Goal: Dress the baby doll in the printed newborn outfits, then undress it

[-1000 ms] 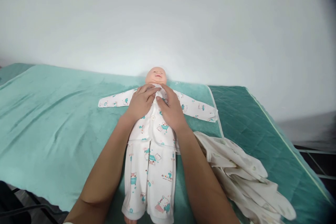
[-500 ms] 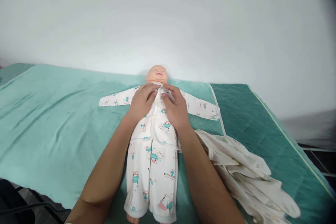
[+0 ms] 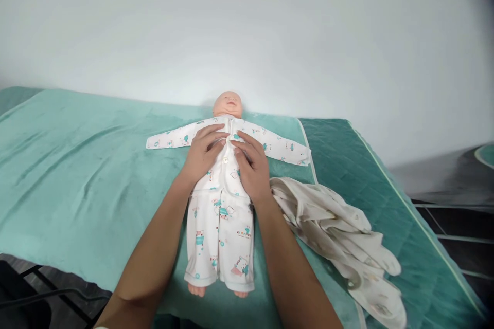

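Observation:
A baby doll (image 3: 227,104) lies on its back with its head by the wall and its arms spread wide. It wears a white printed long-sleeved jacket (image 3: 210,180) with a button row down the front, and matching trousers (image 3: 203,236); its bare feet show at the cuffs. On one side of the jacket's chest rests my left hand (image 3: 206,153), fingers stretched and apart. My right hand (image 3: 252,164) lies on the other side, fingers spread and slightly bent beside the front opening. The upper front is joined at the middle; one button (image 3: 226,160) shows between my hands.
Light green cloth (image 3: 77,175) covers the bed, with a darker quilted cover (image 3: 332,149) to the right. A crumpled off-white garment (image 3: 328,221) lies right of my right forearm. The white wall (image 3: 247,31) rises behind the doll's head.
Both hands have moved from the collar down to the chest, and their fingers have spread. The collar now shows uncovered. The camera view has shifted slightly.

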The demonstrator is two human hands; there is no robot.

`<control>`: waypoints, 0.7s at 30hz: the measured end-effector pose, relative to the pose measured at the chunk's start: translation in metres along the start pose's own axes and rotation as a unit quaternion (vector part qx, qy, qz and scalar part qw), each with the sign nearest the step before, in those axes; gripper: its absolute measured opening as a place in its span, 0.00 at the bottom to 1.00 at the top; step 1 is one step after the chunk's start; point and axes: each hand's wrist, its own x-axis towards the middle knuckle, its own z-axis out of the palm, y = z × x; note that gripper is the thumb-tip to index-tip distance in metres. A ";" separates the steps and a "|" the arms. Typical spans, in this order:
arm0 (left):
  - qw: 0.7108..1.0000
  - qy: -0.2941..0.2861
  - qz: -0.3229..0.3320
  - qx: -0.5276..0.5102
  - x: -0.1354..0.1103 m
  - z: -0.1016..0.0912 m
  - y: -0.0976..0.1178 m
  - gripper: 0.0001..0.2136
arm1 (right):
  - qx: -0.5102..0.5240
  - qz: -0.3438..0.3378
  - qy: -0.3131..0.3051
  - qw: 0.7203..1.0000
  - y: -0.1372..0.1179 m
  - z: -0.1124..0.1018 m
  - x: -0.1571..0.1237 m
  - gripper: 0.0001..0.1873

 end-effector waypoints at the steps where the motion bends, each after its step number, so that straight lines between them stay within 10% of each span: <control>1: 1.000 0.000 -0.002 0.000 0.001 0.000 0.001 0.11 | -0.006 -0.001 -0.004 1.000 0.000 -0.001 -0.001 0.15; 21: 0.998 -0.024 -0.041 -0.045 0.002 -0.004 0.001 0.10 | -0.175 0.002 -0.110 0.978 -0.023 0.001 -0.006 0.22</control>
